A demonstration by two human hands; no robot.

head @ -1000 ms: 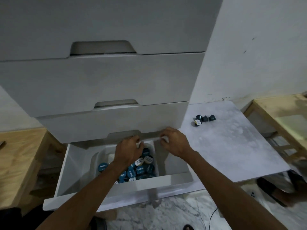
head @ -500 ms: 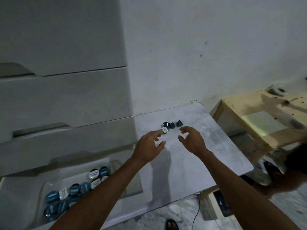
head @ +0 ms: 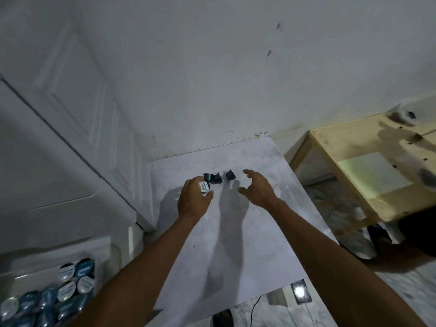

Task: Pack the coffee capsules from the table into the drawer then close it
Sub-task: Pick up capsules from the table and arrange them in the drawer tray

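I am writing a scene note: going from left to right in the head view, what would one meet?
Capsules in the drawer → left hand → rightmost dark capsule → right hand → wooden table.

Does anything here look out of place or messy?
Slightly. The loose capsules on the table lie tumbled, at least two tipped on their sides rather than standing. Dark stains mark the wall just above the table's back edge. Nothing looks spilled or broken.
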